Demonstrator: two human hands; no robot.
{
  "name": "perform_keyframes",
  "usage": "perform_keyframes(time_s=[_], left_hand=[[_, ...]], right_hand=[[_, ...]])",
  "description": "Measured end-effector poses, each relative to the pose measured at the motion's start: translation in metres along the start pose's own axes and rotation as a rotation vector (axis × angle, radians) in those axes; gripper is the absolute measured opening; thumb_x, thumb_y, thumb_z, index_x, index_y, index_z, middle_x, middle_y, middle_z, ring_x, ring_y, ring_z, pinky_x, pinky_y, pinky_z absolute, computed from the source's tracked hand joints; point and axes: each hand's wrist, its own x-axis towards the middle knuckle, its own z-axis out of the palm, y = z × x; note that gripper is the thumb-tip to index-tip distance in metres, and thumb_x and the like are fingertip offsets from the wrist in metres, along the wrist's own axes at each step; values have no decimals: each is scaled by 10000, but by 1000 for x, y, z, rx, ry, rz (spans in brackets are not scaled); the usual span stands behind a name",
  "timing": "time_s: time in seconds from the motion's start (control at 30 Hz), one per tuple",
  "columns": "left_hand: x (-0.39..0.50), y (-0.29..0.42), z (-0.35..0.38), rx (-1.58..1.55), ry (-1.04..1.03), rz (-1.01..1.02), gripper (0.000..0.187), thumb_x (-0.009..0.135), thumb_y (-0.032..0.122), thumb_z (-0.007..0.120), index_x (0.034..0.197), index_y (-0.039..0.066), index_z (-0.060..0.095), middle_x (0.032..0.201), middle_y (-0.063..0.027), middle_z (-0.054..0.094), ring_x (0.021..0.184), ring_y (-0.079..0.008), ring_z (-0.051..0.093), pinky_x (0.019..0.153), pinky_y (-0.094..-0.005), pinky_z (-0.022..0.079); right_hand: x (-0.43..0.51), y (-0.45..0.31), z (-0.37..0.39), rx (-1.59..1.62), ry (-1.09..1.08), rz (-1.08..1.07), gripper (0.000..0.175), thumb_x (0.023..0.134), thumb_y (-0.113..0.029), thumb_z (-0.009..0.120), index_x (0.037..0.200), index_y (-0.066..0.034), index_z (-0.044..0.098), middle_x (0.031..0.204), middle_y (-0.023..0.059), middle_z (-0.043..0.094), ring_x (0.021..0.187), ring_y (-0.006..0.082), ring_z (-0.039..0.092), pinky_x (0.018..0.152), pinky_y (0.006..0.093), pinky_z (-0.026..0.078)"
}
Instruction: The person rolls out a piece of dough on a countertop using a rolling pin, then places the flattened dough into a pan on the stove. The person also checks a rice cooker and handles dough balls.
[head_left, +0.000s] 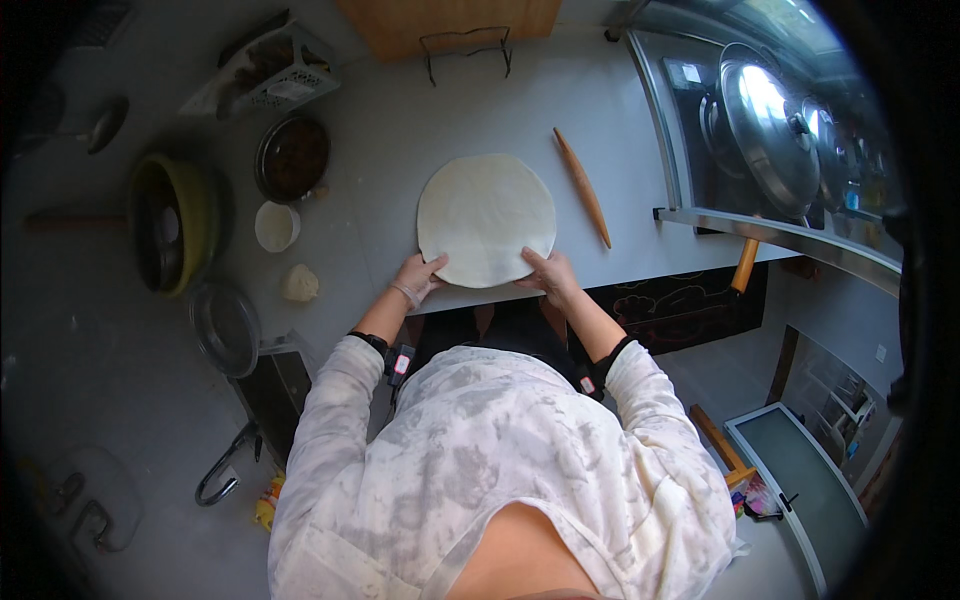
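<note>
A wide, thin round of rolled dough (486, 214) lies on the white countertop (375, 217) before me. My left hand (421, 276) pinches its near left edge, thumb on top and fingers underneath. At the near right edge my right hand (549, 274) grips the dough in the same manner. Both hands are at the counter's front edge. To the right of the dough rests a tapered wooden rolling pin (582, 187), slightly slanted and apart from it. A small lump of dough (301, 283) sits on the counter to the left.
On the left stand a white bowl (277, 226), a dark-filled round dish (294, 158), a yellow basin (196, 225) and a clear lid or bowl (224, 328). A wire rack (466, 51) is at the back. Right, a glass-sided enclosure surrounds a lidded metal pan (769, 127).
</note>
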Motion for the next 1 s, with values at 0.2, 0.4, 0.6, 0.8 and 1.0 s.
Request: perform_keyframes(time_s=[0.2, 0.4, 0.6, 0.8, 1.0], left_hand=[[-1, -8, 10, 34, -103, 30, 445, 912, 132, 700, 1309, 31, 528, 1266, -112, 615, 1151, -263, 618, 985, -435, 511], [0, -8, 14, -111, -128, 11, 407, 955, 105, 627, 1338, 36, 507, 1304, -121, 589, 1183, -271, 596, 980, -433, 509], [-15, 5, 32, -152, -6, 163, 363, 991, 125, 566, 1336, 34, 504, 1285, -114, 602, 1163, -258, 611, 983, -442, 516], [-37, 90, 37, -215, -138, 388, 309, 988, 112, 564, 1280, 14, 539, 1198, -107, 646, 1075, -234, 656, 908, -400, 563], [-90, 151, 61, -97, -241, 446, 278, 991, 154, 578, 1221, -3, 588, 1153, -102, 676, 1063, -187, 664, 901, -339, 565]], right_hand=[[2, 3, 9, -106, -61, 79, 510, 897, -191, 722, 1305, 30, 509, 1168, 141, 639, 1019, 270, 652, 868, 414, 564], [-2, -1, 13, 2, -153, 90, 413, 978, -117, 585, 1350, 18, 469, 1257, 147, 597, 1127, 291, 615, 947, 455, 537], [-22, -36, 23, 61, -260, -68, 424, 995, -125, 554, 1367, 40, 433, 1298, 160, 571, 1182, 279, 592, 983, 433, 525], [-34, -112, 40, 114, -346, -240, 409, 985, -137, 586, 1325, 56, 465, 1229, 141, 613, 1099, 234, 636, 958, 383, 537], [-83, -168, 56, 54, -351, -317, 430, 986, -176, 601, 1302, 86, 475, 1228, 156, 617, 1132, 233, 625, 994, 385, 520]])
